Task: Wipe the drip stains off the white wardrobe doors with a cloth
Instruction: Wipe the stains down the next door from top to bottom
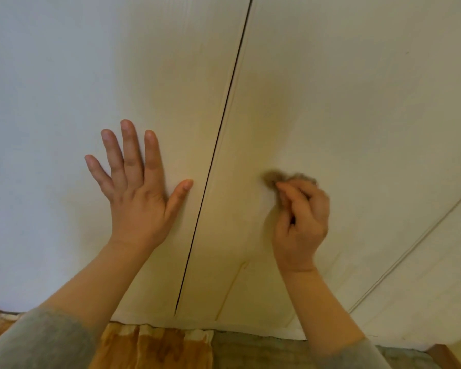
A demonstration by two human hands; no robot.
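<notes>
Grip: my right hand (301,222) clamps curled fingers and thumb on a small brown cloth (273,178), bunched at its eleven o'clock against the right wardrobe door (357,89).
Brace: my left hand (133,193) lies flat on the left wardrobe door (64,75), fingers straight and spread.
Seam: a dark gap (224,115) between the doors runs from twelve to six o'clock between my hands.
Stain: a thin yellowish drip streak (232,286), toward seven o'clock of the cloth.

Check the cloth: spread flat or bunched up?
Bunched up. The cloth shows as a small brown wad pinched by the right hand against the wardrobe door; blur hides finer folds.
</notes>
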